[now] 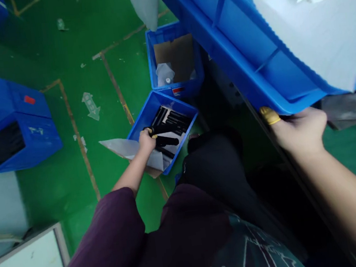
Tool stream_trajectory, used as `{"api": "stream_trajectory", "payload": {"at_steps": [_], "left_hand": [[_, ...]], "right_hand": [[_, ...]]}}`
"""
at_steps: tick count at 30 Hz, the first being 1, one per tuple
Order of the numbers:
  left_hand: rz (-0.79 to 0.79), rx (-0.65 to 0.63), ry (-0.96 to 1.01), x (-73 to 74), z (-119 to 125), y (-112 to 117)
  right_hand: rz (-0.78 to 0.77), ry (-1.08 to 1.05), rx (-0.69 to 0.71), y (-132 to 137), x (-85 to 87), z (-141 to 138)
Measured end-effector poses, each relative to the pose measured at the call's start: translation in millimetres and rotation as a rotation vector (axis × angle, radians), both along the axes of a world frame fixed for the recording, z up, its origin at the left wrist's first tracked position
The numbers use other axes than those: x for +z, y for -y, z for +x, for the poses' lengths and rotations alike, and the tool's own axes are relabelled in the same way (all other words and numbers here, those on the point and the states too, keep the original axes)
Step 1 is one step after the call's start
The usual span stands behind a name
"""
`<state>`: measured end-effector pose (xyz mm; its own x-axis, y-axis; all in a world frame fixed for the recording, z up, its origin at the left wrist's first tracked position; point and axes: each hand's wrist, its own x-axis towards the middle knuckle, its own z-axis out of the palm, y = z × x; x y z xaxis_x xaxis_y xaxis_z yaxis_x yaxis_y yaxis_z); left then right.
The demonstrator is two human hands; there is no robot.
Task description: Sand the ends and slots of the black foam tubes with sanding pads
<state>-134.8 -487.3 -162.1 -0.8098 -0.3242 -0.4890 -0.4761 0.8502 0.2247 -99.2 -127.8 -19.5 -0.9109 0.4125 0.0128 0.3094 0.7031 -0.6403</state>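
My left hand (147, 141) reaches down into a blue bin (142, 117) on the floor. Its fingers, with yellow finger covers, are closed around black tube-like parts (167, 141). More black tubes (179, 119) lie in that bin, and a white sheet (121, 147) sticks out over its near-left side. At the right, my right hand (302, 129) grips the lower corner of a large blue crate (241, 65). A yellow cover is on its thumb; the other fingers are mostly hidden.
Another blue bin (179, 89) with cardboard (177, 58) inside stands behind the first. White sheeting (317, 25) lies in the large crate. Stacked blue bins (36, 138) are at the left, one with dark parts. Tape lines (115, 82) cross the green floor (93, 74).
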Motion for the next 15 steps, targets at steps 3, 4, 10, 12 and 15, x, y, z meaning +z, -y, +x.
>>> {"api": "stream_trajectory", "payload": {"at_steps": [3, 4, 10, 12, 15], "left_hand": [[-0.036, 0.028, -0.096, 58.5, 7.9, 30.2], [-0.050, 0.039, -0.129, 79.9, 12.6, 41.9], [-0.143, 0.149, -0.234, 217.0, 63.5, 114.5], [-0.184, 0.143, -0.134, 248.9, 81.9, 134.3], [-0.321, -0.025, 0.113, 259.3, 102.6, 153.2]], "right_hand": [[-0.030, -0.002, -0.003, -2.1, -2.7, 4.3], [-0.030, 0.014, -0.017, -2.0, -2.9, 5.1], [0.022, 0.140, -0.068, 3.8, 3.9, 5.8], [0.060, 0.162, -0.067, 6.2, 7.4, 6.2], [0.106, 0.186, -0.074, 7.8, 9.4, 8.0]]}}
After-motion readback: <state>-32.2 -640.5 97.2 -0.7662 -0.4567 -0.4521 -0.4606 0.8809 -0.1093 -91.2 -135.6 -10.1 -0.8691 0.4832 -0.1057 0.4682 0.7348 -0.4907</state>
